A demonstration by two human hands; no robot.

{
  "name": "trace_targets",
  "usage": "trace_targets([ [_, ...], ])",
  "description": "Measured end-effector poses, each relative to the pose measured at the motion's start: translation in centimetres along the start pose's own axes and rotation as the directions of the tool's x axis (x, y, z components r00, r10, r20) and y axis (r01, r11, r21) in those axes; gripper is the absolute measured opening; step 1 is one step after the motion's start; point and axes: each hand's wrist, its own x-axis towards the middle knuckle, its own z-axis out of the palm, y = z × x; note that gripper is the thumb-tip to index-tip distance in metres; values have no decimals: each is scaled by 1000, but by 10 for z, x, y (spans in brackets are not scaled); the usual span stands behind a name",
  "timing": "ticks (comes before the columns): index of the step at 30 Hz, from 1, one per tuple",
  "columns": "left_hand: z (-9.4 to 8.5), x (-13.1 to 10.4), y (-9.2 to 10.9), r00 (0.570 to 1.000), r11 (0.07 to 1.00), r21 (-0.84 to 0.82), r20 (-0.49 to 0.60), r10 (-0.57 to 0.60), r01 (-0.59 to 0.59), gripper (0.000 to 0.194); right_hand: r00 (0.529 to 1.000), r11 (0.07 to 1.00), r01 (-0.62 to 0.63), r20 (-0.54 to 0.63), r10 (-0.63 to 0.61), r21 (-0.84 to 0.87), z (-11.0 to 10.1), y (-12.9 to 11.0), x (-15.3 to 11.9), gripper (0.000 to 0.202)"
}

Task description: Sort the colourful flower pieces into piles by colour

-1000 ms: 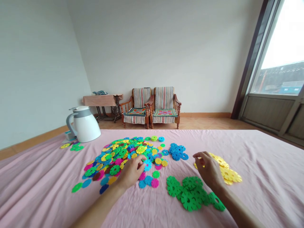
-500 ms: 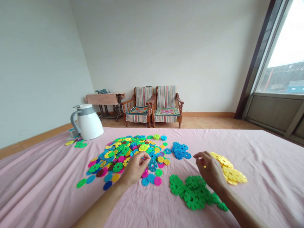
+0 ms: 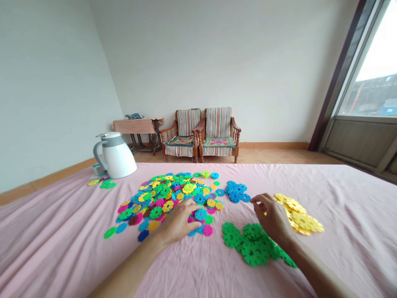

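My left hand [image 3: 182, 219] is over the right front edge of a mixed heap of coloured notched discs [image 3: 159, 189], its thumb and fingers apart around a light-blue disc [image 3: 200, 214]. Whether it touches that disc is unclear. My right hand [image 3: 269, 213] hovers between the blue disc pile [image 3: 235, 192] and the yellow disc pile [image 3: 305, 221], thumb and fingertips pinched together; anything between them is too small to make out. Below it, a green disc pile [image 3: 256, 246] lies near the front of the table.
A white and grey jug [image 3: 119, 159] stands at the back left of the pink cloth [image 3: 77, 244]. Several loose discs [image 3: 108, 184] lie beside it. Two wooden chairs [image 3: 218, 140] and a small table [image 3: 133, 125] stand beyond the far edge.
The fingers of my left hand have parted from a pinch around the light-blue disc. My right hand has barely moved, still pinched. The view has tilted slightly.
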Motion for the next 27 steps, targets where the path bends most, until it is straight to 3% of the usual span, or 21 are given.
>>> trace_targets([
  [11, 13, 9, 1, 990, 992, 27, -66, -125, 127, 30, 1000, 1000, -15, 25, 15, 9, 2, 2, 0, 24],
  [16, 13, 13, 2, 995, 994, 65, -53, -81, 84, 43, 999, 1000, -7, 49, 5, 21, 5, 3, -1, 22],
  [21, 14, 18, 1, 999, 994, 104, -10, -41, 42, 33, 998, 999, -3, 63, 0, 45, 7, 3, -2, 22],
  [27, 16, 17, 3, 994, 996, 89, -111, -20, 29, 25, 997, 999, -15, 74, 12, 39, 8, 1, 0, 23],
])
